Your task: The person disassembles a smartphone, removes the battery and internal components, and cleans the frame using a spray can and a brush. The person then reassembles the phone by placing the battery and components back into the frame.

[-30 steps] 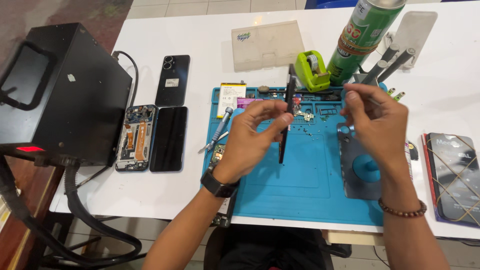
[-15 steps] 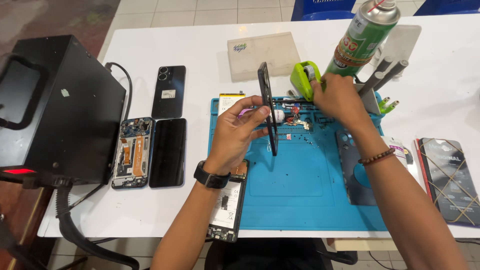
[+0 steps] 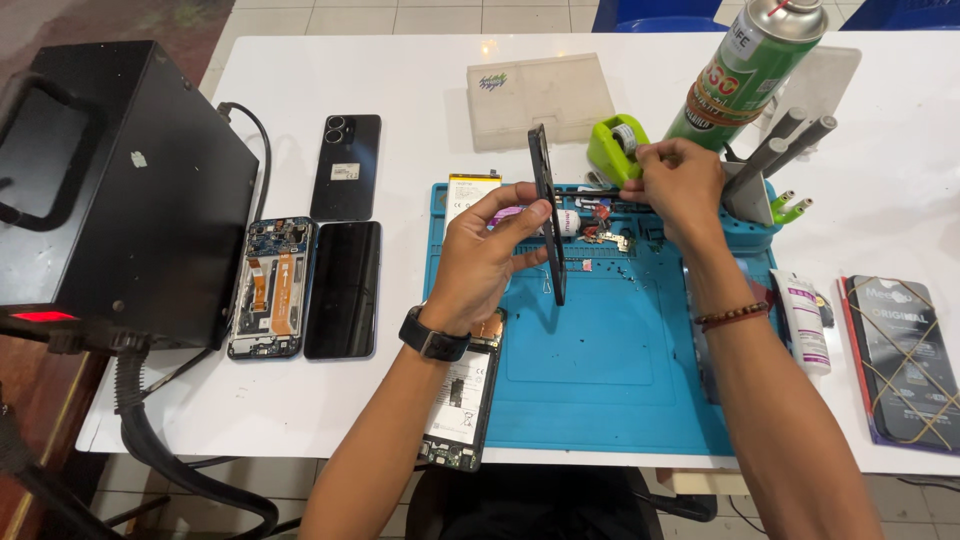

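Left hand [image 3: 490,255]: grasps black phone panel [image 3: 547,215] upright, edge toward camera, above blue mat [image 3: 600,380]. Right hand [image 3: 675,185]: pinches tape strip at green dispenser [image 3: 612,150], beyond panel.

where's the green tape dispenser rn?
Head view, upper centre: the green tape dispenser sits on the white table just beyond the blue mat, beside the right hand.

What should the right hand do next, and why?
Probably pull a strip from the green tape dispenser: the right hand is already pinching at it, while the left hand holds the black phone panel upright on edge over the blue mat.
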